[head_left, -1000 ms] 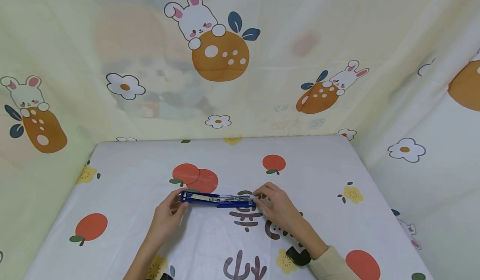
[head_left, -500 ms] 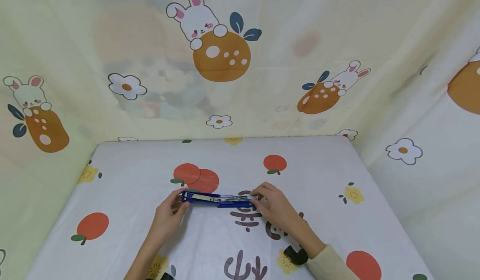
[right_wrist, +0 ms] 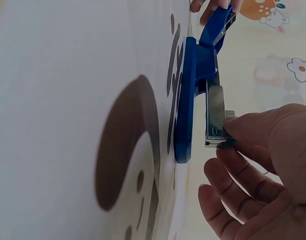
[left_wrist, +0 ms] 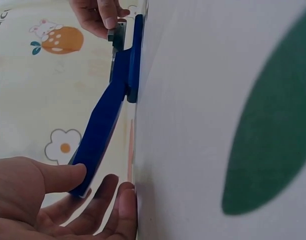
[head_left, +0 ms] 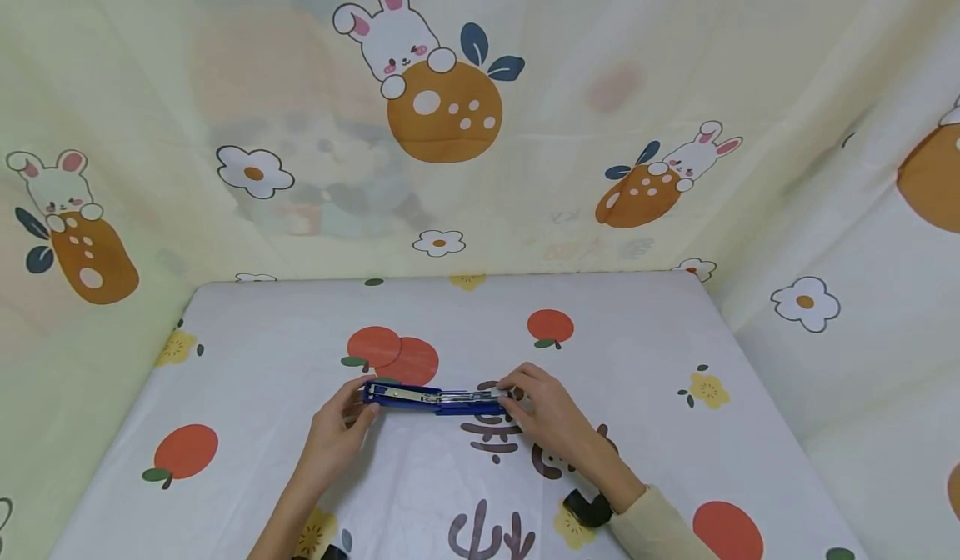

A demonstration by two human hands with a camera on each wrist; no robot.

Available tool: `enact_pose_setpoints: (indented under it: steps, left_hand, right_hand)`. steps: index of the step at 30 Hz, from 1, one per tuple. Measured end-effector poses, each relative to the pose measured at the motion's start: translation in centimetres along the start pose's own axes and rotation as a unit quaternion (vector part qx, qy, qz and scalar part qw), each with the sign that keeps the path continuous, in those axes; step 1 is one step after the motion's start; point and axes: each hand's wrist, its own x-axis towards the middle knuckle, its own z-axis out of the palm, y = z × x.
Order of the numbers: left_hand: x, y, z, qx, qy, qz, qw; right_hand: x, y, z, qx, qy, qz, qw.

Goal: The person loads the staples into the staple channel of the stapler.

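A blue stapler (head_left: 435,400) lies folded wide open across the middle of the table, its metal magazine (right_wrist: 215,112) exposed on the right. My left hand (head_left: 339,427) holds the raised top arm at its left end, the thumb pressing its outer face in the left wrist view. At the magazine's free end, my right hand (head_left: 551,406) pinches a short strip of staples (right_wrist: 230,115) between thumb and index finger. The strip sits right over the magazine and is mostly covered by the fingertips. The stapler's blue base (right_wrist: 185,110) rests on the cloth.
A white printed cloth (head_left: 285,343) covers the table. Pale patterned curtains (head_left: 555,185) hang close around its back and sides. A black strap (head_left: 588,510) sits near the right wrist.
My right hand has slid slightly left along the magazine. The left hand and the stapler keep their places, apart from a small shift of the whole head view.
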Motion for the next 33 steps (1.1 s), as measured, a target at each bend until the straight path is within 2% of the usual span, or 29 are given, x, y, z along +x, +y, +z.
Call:
enact_pose_setpoints:
  steps: [15, 24, 33]
  left_hand:
    - [0.15, -0.24, -0.05, -0.001, 0.003, 0.003, 1.0]
    - [0.11, -0.32, 0.03, -0.004, 0.002, 0.0, 1.0]
    - [0.09, -0.35, -0.03, -0.006, 0.003, 0.002, 1.0]
  right_hand:
    - [0.08, 0.03, 0.3, 0.001, 0.004, -0.008, 1.0]
    - [-0.11, 0.14, 0.23, -0.001, -0.018, 0.021, 1.0]
    - [-0.1, 0.15, 0.16, 0.004, -0.016, 0.01, 1.0]
